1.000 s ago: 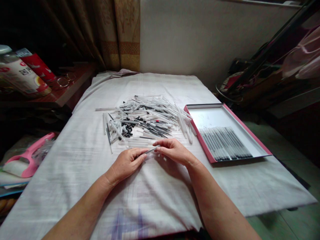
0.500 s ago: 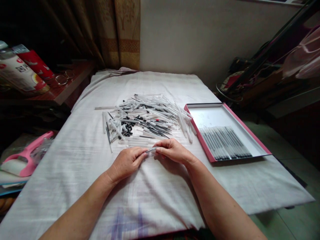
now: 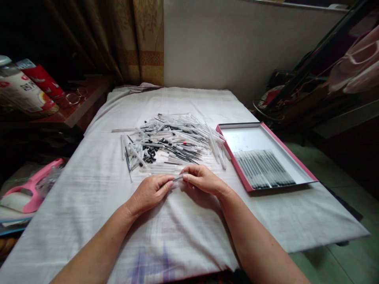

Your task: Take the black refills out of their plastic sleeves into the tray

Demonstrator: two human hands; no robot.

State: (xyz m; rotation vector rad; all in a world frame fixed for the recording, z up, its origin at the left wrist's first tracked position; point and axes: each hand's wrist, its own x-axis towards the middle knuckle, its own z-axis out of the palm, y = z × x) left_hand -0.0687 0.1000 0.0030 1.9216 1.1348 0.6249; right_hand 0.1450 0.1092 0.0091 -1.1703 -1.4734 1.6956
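Note:
Between my hands, just above the cloth, is a slim pen (image 3: 178, 178) with a greyish barrel. My left hand (image 3: 152, 192) pinches one end with thumb and forefinger, and my right hand (image 3: 202, 178) is closed on the other end, so both tips are hidden. Beyond my fingers lies a loose heap of clear pen barrels (image 3: 189, 121), dark ink refills (image 3: 185, 153) and small black pen caps (image 3: 151, 152). To the right, a shallow pink-edged box (image 3: 260, 138) holds a row of assembled pens (image 3: 263, 169) lying side by side.
A white cloth (image 3: 177, 244) covers the table. On the left stand a brown side table (image 3: 74, 112) with a labelled jar (image 3: 25, 90) and a pair of glasses (image 3: 76, 96), and a pink-handled object (image 3: 34, 187) lower down. Curtain (image 3: 148, 43) and wall (image 3: 207, 47) close off the back.
The view has shifted slightly. My hands keep hold of the pen in nearly the same place, with the gap between them a little smaller.

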